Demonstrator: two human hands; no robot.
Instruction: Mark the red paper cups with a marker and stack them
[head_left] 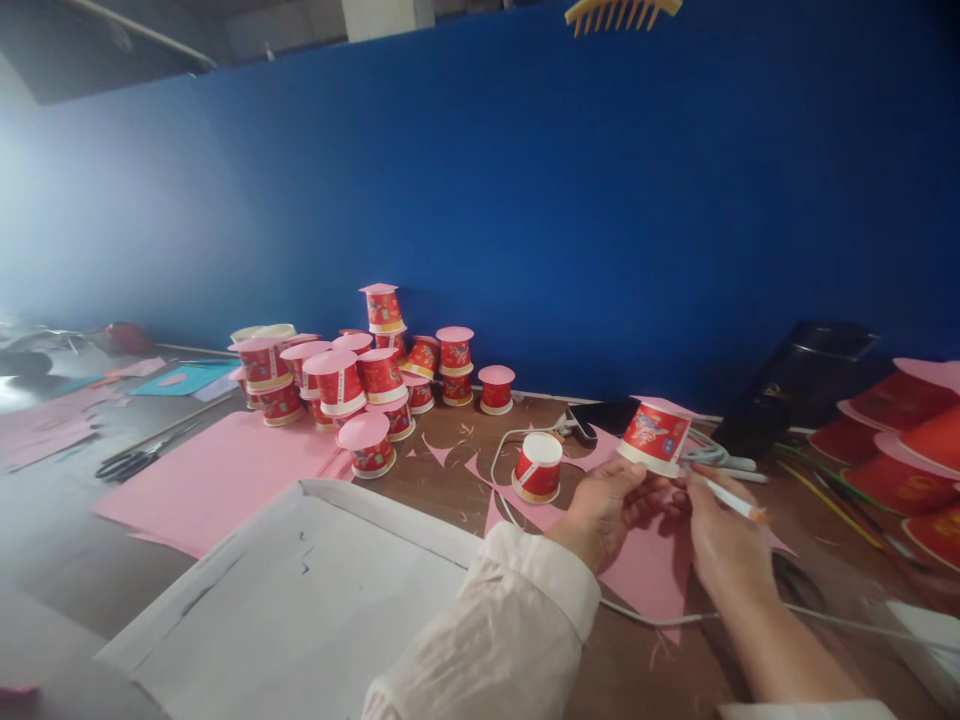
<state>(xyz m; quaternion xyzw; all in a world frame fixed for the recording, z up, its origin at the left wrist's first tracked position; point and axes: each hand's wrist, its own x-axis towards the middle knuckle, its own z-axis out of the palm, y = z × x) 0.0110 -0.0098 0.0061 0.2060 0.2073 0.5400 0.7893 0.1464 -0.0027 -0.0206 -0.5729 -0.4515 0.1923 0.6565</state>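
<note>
My left hand [609, 508] grips a small red paper cup [655, 434], upside down, with a pink paper disc on its bottom. My right hand [721, 528] is closed round a thin white stick [731, 500] with an orange tip, just right of the cup. Both hands hover over a cut sheet of pink paper [641, 565] on the brown table. A second red cup [537, 467] stands upside down with a white bottom, left of my left hand.
Several pink-topped red cups [352, 378] are piled at the back centre. A pink sheet [217, 478], scissors [133, 461] and a white board [300, 590] lie left. A white cable [660, 620] crosses the table. More red cups [900, 450] and a black box [810, 385] sit right.
</note>
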